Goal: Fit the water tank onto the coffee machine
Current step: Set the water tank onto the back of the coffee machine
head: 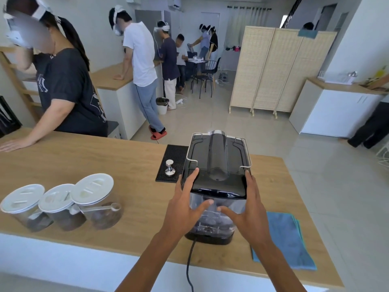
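A black coffee machine (217, 157) stands on the wooden counter, its back turned toward me. The clear water tank (212, 218) with a black lid sits upright against the machine's rear, on its black base. My left hand (185, 205) grips the tank's left side, thumb across its near face and fingers reaching up past the lid. My right hand (250, 209) grips the right side in the same way. A black power cord (189, 262) runs from the base over the counter's near edge.
A steel tamper (169, 167) stands on a black rubber mat (172, 163) left of the machine. Three lidded glass jars (61, 205) sit at the near left. A blue cloth (286, 239) lies to the right. A person's hand (12, 144) rests on the counter's far left.
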